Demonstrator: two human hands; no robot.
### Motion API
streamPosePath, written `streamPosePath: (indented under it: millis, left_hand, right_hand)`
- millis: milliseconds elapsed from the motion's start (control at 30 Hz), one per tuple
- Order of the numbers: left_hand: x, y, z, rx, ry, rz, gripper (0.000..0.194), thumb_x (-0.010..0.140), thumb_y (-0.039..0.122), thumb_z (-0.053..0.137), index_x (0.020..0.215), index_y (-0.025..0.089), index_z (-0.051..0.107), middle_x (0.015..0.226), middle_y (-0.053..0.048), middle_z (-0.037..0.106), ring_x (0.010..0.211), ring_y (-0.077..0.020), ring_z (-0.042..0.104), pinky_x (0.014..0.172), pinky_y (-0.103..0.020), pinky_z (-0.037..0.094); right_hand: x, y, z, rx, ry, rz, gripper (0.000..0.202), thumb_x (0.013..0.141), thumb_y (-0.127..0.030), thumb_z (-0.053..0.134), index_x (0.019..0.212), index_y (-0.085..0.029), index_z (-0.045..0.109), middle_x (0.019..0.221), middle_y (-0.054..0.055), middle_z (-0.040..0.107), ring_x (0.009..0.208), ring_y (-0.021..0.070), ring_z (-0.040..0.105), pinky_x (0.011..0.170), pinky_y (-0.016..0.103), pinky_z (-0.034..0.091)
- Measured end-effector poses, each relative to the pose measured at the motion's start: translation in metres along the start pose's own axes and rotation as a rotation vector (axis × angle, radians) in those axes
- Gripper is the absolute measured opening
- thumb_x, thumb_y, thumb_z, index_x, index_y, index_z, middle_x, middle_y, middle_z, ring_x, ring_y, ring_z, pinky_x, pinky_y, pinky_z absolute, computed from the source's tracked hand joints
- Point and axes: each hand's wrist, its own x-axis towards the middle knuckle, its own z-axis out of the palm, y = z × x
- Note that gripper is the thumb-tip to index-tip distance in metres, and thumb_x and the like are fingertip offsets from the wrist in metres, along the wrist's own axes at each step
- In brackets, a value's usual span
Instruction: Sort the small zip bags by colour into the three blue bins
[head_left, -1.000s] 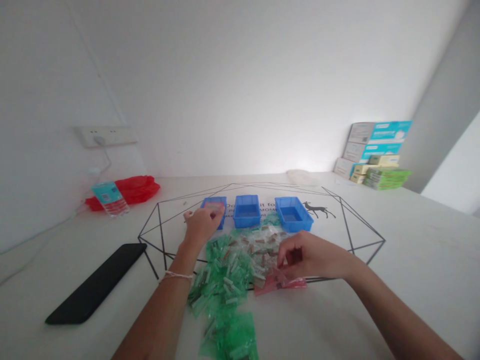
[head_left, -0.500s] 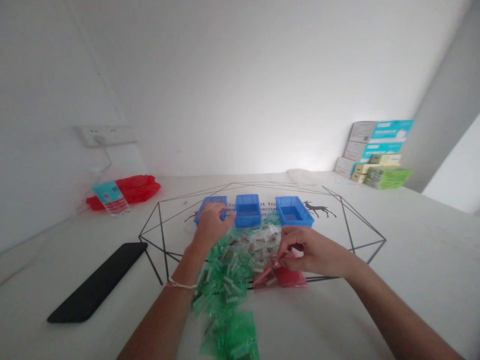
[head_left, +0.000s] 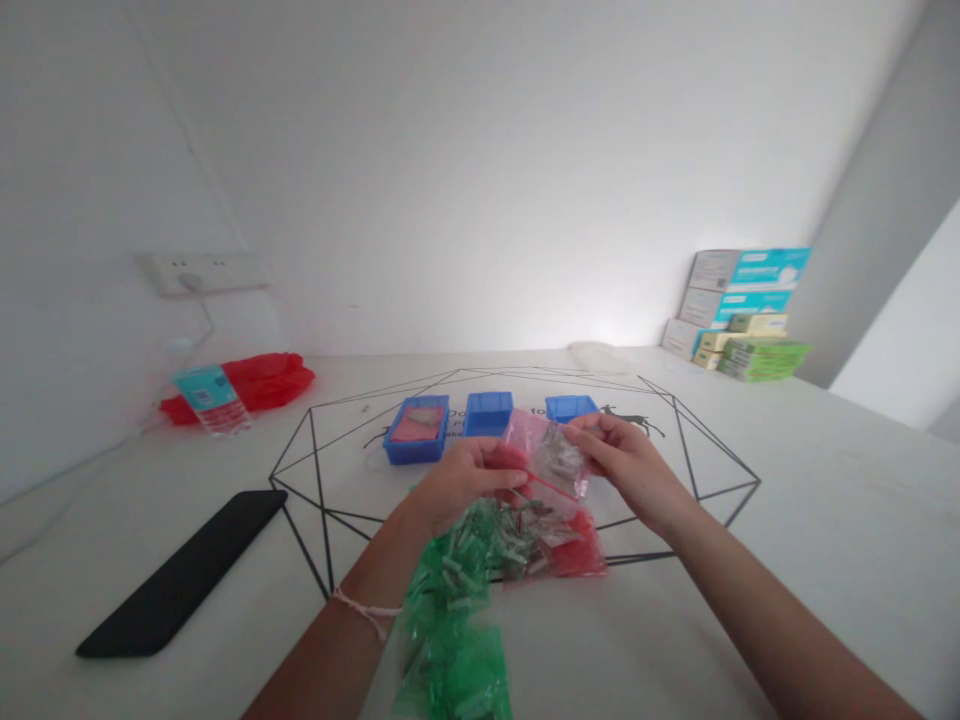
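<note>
Pink bag point(head_left: 553, 455), pinched between left hand point(head_left: 466, 482) and right hand point(head_left: 630, 462), is held above the heaped bags point(head_left: 465, 560). Step judged: two-handed handling; next move calls for secure fingertip control.

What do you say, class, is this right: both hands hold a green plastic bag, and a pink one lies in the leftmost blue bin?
The held bag's colour is wrong: the head view shows the left hand and right hand holding a pink plastic bag, not green.
</note>
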Motion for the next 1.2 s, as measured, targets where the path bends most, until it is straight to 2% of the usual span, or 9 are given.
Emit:
streamPosePath:
  millis: [167, 267, 367, 667, 767, 867, 967, 1100, 1200]
  left_hand:
    - [0.005, -0.001, 0.001, -0.202, 0.156, -0.051, 0.017, 0.066, 0.014, 0.084, 0.075, 0.012, 0.07, 0.074, -0.006, 0.074, 0.065, -0.0121, 0.069, 0.071, -0.025, 0.058]
    - [0.003, 0.0, -0.001, -0.213, 0.108, -0.134, 0.013, 0.071, 0.018, 0.081, 0.075, 0.01, 0.073, 0.074, -0.008, 0.074, 0.064, -0.012, 0.069, 0.068, -0.023, 0.058]
    - [0.001, 0.001, -0.004, -0.171, 0.056, -0.21, 0.019, 0.077, 0.027, 0.077, 0.076, 0.009, 0.074, 0.072, -0.01, 0.074, 0.061, -0.0136, 0.068, 0.06, -0.022, 0.056]
    - [-0.002, 0.005, -0.004, -0.115, 0.024, -0.232, 0.028, 0.078, 0.037, 0.077, 0.077, 0.009, 0.074, 0.074, -0.012, 0.074, 0.059, -0.0136, 0.067, 0.048, -0.019, 0.049]
    - [-0.002, 0.004, -0.005, -0.104, 0.024, -0.229, 0.027, 0.076, 0.037, 0.078, 0.079, 0.011, 0.073, 0.077, -0.011, 0.074, 0.06, -0.0142, 0.067, 0.047, -0.02, 0.048]
    - [-0.001, 0.003, -0.006, -0.103, 0.093, -0.193, 0.026, 0.068, 0.031, 0.084, 0.084, 0.014, 0.071, 0.08, -0.007, 0.074, 0.061, -0.0153, 0.068, 0.046, -0.021, 0.048]
    - [0.002, 0.001, -0.009, -0.081, 0.171, -0.113, 0.028, 0.061, 0.021, 0.087, 0.082, 0.014, 0.072, 0.073, -0.004, 0.072, 0.062, -0.0153, 0.068, 0.052, -0.023, 0.052]
    - [0.007, -0.003, -0.015, -0.021, 0.298, -0.094, 0.019, 0.06, 0.008, 0.076, 0.078, 0.014, 0.075, 0.067, -0.005, 0.072, 0.057, -0.0135, 0.065, 0.056, -0.024, 0.052]
    - [0.008, -0.005, -0.021, 0.009, 0.326, -0.061, 0.027, 0.054, 0.001, 0.065, 0.074, 0.016, 0.076, 0.086, -0.006, 0.076, 0.064, -0.0142, 0.067, 0.058, -0.024, 0.052]
  right_hand:
    - [-0.003, 0.006, 0.007, 0.221, -0.161, 0.238, 0.034, 0.068, -0.03, 0.086, 0.094, -0.014, 0.072, 0.087, 0.006, 0.073, 0.07, 0.0128, 0.067, 0.069, 0.024, 0.057]
    - [-0.002, 0.013, 0.008, 0.202, -0.142, 0.299, 0.027, 0.069, -0.029, 0.086, 0.083, -0.013, 0.069, 0.07, 0.002, 0.069, 0.055, 0.0083, 0.061, 0.052, 0.018, 0.051]
    - [-0.001, 0.017, 0.008, 0.194, -0.129, 0.332, 0.027, 0.075, -0.033, 0.081, 0.071, -0.014, 0.063, 0.054, -0.001, 0.062, 0.044, 0.0064, 0.056, 0.041, 0.015, 0.043]
    - [-0.001, 0.017, 0.009, 0.175, -0.145, 0.378, 0.029, 0.079, -0.034, 0.075, 0.063, -0.016, 0.059, 0.044, -0.003, 0.055, 0.037, 0.006, 0.051, 0.037, 0.014, 0.041]
    - [-0.002, 0.016, 0.009, 0.107, -0.114, 0.368, 0.031, 0.08, -0.041, 0.074, 0.068, -0.016, 0.06, 0.043, -0.005, 0.053, 0.032, 0.0047, 0.043, 0.032, 0.014, 0.032]
    - [-0.003, 0.014, 0.009, 0.035, -0.111, 0.294, 0.032, 0.078, -0.046, 0.075, 0.084, -0.017, 0.065, 0.051, -0.004, 0.061, 0.031, 0.0042, 0.042, 0.03, 0.016, 0.025]
    - [-0.001, 0.014, 0.006, -0.071, -0.147, 0.121, 0.034, 0.074, -0.041, 0.078, 0.097, -0.016, 0.071, 0.074, 0.003, 0.073, 0.049, 0.0104, 0.061, 0.038, 0.018, 0.04]
    - [0.005, 0.021, 0.001, -0.161, -0.197, -0.124, 0.022, 0.068, -0.028, 0.08, 0.089, -0.021, 0.078, 0.095, 0.005, 0.074, 0.08, 0.0186, 0.069, 0.067, 0.03, 0.057]
    - [0.007, 0.025, -0.002, -0.181, -0.25, -0.249, 0.017, 0.069, -0.022, 0.079, 0.085, -0.026, 0.08, 0.108, 0.005, 0.072, 0.102, 0.0218, 0.066, 0.092, 0.037, 0.053]
